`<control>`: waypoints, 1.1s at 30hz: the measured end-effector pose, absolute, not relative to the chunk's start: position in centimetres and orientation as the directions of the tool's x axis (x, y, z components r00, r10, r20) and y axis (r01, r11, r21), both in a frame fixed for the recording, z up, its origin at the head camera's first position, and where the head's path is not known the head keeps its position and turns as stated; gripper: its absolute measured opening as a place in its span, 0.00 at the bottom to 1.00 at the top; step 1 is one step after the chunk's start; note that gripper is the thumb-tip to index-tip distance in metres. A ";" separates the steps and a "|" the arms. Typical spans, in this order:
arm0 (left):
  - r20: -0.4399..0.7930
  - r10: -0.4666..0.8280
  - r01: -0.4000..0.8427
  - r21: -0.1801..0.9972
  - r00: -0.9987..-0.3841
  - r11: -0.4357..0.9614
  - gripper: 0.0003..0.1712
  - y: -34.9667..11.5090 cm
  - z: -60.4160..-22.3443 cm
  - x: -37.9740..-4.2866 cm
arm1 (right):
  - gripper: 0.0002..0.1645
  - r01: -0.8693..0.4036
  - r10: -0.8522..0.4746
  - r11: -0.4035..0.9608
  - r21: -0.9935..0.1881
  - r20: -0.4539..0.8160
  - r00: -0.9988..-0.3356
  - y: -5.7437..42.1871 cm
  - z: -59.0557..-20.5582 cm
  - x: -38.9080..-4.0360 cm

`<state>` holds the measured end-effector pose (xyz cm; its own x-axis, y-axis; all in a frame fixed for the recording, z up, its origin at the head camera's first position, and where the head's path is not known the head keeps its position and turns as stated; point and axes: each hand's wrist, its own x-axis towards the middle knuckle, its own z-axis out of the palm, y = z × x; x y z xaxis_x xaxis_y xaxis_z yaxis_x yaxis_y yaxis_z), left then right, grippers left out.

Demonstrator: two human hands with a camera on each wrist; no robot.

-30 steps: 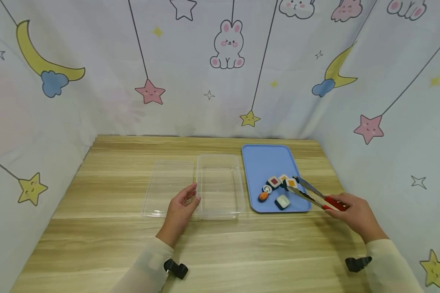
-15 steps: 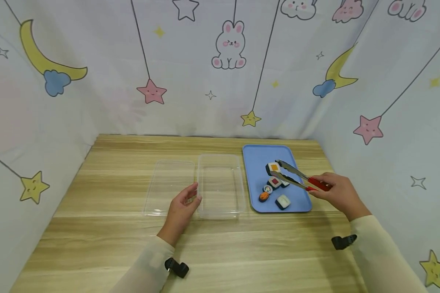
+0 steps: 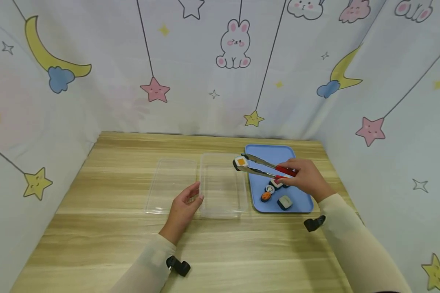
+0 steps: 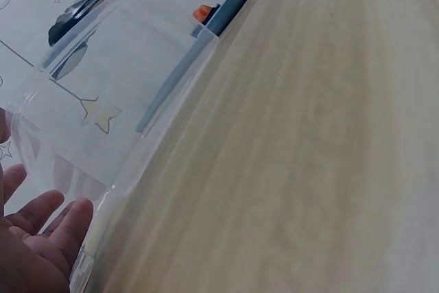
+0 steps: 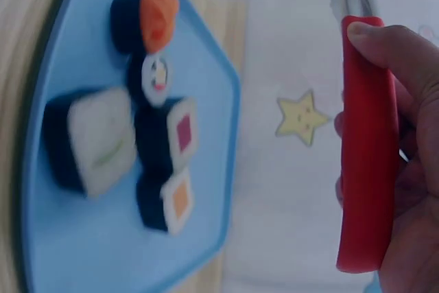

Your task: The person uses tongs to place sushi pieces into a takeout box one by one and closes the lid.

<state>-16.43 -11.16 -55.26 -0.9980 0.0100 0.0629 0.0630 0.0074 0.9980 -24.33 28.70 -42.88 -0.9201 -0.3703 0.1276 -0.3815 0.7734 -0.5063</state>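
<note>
My right hand (image 3: 305,176) grips red-handled metal tongs (image 3: 259,161). Pinched in their tips, raised near the right rim of a clear plastic box (image 3: 220,212), is a toy sushi roll (image 3: 240,162) with an orange centre. Against the box's left wall rests my left hand (image 3: 182,206), its fingers slightly bent. In the left wrist view its fingertips (image 4: 81,212) touch or nearly touch the clear wall. Several other sushi pieces lie on a blue tray (image 5: 89,245): an orange-topped one (image 5: 158,18), a small round one (image 5: 154,79), a red-centred one (image 5: 180,134), an orange-centred one (image 5: 177,200) and a larger white one (image 5: 103,138).
A flat clear lid (image 3: 172,183) lies on the wooden table (image 3: 220,252), left of the box. The tray stands close to the box's right side. A patterned white curtain (image 3: 190,114) encloses the table at the back and both sides.
My right hand has carried the orange-centred sushi roll in the tongs leftward and up from the tray, across to the box's right rim. The left hand has stayed at the box.
</note>
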 end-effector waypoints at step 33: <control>0.059 -0.007 0.058 0.998 -0.998 0.031 0.29 -11.3 -55.1 -16.4 | 0.27 -0.526 -0.569 0.814 -0.246 -0.152 -0.808 15.2 -42.5 -30.9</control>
<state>-16.38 -11.35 -55.07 -0.9982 -0.0072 0.0587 0.0585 0.0309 0.9978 -30.91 15.23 -42.53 -0.8083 -0.5687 -0.1523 -0.5263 0.8139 -0.2461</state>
